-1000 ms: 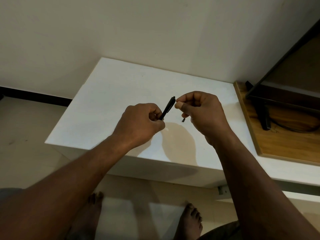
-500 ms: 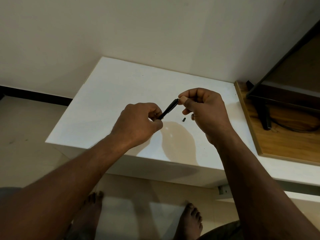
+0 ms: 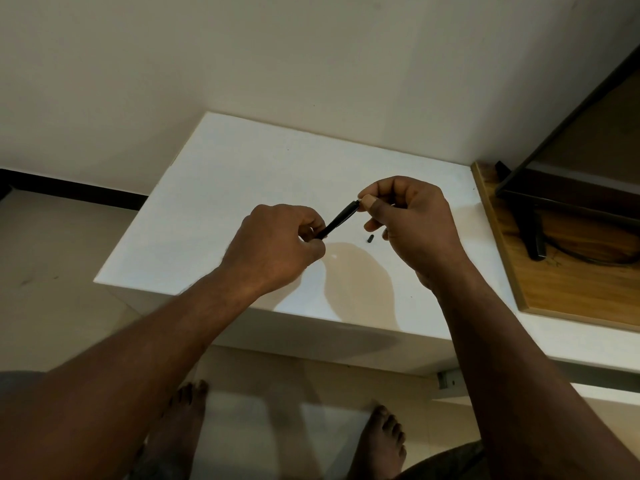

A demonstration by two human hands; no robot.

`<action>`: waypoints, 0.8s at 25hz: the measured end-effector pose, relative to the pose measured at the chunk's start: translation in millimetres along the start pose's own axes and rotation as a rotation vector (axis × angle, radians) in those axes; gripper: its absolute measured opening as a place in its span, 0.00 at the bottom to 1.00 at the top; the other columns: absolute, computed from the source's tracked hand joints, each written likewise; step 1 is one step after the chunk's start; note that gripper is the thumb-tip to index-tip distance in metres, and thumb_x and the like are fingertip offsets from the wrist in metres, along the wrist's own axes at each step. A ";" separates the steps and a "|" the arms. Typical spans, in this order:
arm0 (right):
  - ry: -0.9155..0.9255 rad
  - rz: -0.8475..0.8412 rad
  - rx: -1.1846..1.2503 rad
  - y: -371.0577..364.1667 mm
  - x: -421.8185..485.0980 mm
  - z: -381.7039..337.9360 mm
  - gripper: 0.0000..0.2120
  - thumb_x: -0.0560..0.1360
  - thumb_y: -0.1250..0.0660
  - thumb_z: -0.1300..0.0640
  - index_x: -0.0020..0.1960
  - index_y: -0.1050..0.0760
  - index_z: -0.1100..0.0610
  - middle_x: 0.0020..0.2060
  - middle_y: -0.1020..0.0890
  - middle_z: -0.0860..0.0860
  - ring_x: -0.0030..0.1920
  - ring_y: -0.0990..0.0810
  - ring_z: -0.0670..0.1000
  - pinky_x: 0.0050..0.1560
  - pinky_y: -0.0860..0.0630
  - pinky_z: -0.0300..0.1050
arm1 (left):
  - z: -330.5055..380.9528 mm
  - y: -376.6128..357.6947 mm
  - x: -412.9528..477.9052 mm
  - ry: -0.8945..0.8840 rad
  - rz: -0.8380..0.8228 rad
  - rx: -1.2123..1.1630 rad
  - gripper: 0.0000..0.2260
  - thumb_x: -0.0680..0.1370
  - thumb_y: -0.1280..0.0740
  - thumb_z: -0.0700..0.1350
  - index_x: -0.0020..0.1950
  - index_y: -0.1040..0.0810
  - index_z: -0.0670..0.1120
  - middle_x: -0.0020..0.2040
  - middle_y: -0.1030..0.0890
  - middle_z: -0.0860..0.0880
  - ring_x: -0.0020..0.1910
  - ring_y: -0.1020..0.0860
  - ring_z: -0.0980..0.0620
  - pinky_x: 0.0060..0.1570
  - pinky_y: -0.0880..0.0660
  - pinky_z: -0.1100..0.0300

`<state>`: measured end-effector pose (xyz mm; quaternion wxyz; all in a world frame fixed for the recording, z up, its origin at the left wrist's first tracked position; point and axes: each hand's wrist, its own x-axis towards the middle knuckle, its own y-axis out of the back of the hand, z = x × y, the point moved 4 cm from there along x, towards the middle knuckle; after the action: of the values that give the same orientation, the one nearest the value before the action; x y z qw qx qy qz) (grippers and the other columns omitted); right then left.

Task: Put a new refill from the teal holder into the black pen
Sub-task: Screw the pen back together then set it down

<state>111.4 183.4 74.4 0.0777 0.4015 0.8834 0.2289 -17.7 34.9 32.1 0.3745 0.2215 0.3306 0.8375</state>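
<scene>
The black pen [image 3: 341, 217] is held slanted above the white table [image 3: 242, 174]. My left hand [image 3: 277, 247] grips its lower end with curled fingers. My right hand [image 3: 412, 220] pinches the pen's upper end between thumb and forefinger. A small dark piece [image 3: 369, 239] lies on the table just below my right hand. No teal holder or refill is in view.
A wooden board [image 3: 568, 289] with a black stand and cable lies at the right, under a dark screen edge [image 3: 554, 133]. The wall stands close behind the table. My bare feet are on the tiled floor below the table's front edge.
My right hand moved up and right along the pen to its upper tip and now pinches it. The pen leans flatter. The left hand stayed nearly still.
</scene>
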 end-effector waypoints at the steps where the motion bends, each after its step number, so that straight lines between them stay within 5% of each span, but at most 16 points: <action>1: 0.017 0.005 -0.038 0.0 0.0 -0.4 0.05 0.80 0.30 0.58 0.48 0.16 0.52 0.43 0.12 0.48 0.37 0.14 0.43 0.35 0.25 0.34 | -0.4 0.4 0.1 0.001 0.000 0.007 0.08 0.74 0.28 0.51 0.53 0.15 0.55 0.45 0.14 0.57 0.42 0.18 0.59 0.46 0.23 0.60; 4: 0.072 0.022 -0.140 0.8 -0.6 -2.0 0.06 0.80 0.30 0.59 0.46 0.17 0.50 0.41 0.13 0.45 0.35 0.15 0.42 0.33 0.28 0.28 | -1.7 3.6 0.3 0.011 0.019 0.016 0.08 0.74 0.28 0.51 0.53 0.15 0.57 0.42 0.15 0.60 0.41 0.19 0.59 0.44 0.22 0.60; 8: 0.115 0.065 -0.282 3.4 0.1 0.0 0.08 0.80 0.31 0.59 0.45 0.18 0.48 0.39 0.15 0.43 0.37 0.15 0.47 0.34 0.22 0.40 | -0.6 10.6 1.5 -0.013 0.084 0.020 0.05 0.76 0.29 0.54 0.50 0.16 0.58 0.37 0.20 0.66 0.40 0.20 0.60 0.42 0.24 0.60; 15: 0.140 0.052 -0.365 4.7 0.4 2.5 0.10 0.80 0.30 0.58 0.44 0.20 0.44 0.39 0.15 0.42 0.40 0.15 0.47 0.45 0.18 0.48 | 3.3 15.3 1.4 -0.121 0.153 0.076 0.04 0.77 0.28 0.51 0.50 0.15 0.55 0.43 0.18 0.57 0.41 0.22 0.56 0.44 0.28 0.59; 20: 0.120 0.023 -0.367 2.1 0.0 3.9 0.11 0.81 0.30 0.57 0.43 0.20 0.44 0.38 0.15 0.41 0.41 0.15 0.46 0.44 0.18 0.47 | 4.9 16.4 -0.8 -0.129 0.159 0.073 0.04 0.77 0.28 0.50 0.50 0.15 0.54 0.43 0.18 0.57 0.41 0.22 0.55 0.46 0.25 0.57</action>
<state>114.0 186.0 71.9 0.0942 0.3763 0.8254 0.4103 -22.0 27.9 47.2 0.3192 0.3141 0.3174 0.8359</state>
